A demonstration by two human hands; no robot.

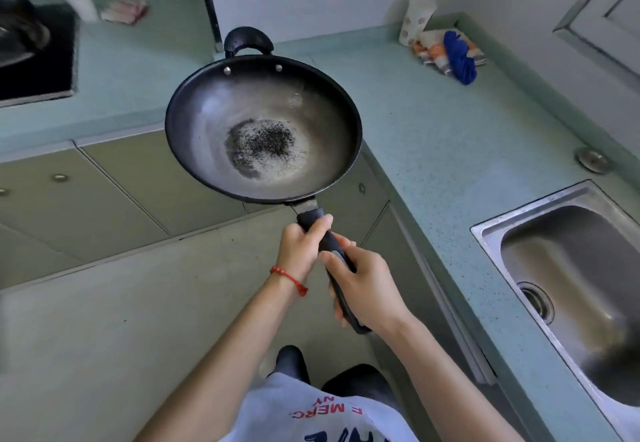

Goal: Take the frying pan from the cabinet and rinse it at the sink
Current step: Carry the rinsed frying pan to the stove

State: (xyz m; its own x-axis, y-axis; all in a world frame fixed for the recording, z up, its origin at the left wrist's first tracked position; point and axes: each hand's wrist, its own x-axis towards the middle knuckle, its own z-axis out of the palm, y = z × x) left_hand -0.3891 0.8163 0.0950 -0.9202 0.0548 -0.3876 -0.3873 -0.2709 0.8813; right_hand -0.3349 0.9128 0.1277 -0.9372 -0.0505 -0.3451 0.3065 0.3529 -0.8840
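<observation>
Black and worn grey inside, the frying pan (263, 129) is held out level in the air over the floor (104, 303), in front of the cabinet doors (138, 181) and left of the steel sink (571, 268). Both hands grip its long handle (332, 247): the left hand (301, 249) wraps it near the pan, the right hand (367, 291) wraps it further back. Dark specks lie in the pan's bottom. On the green counter (433, 122) behind sit a paper cup (415, 18) and a blue cloth (459, 57).
</observation>
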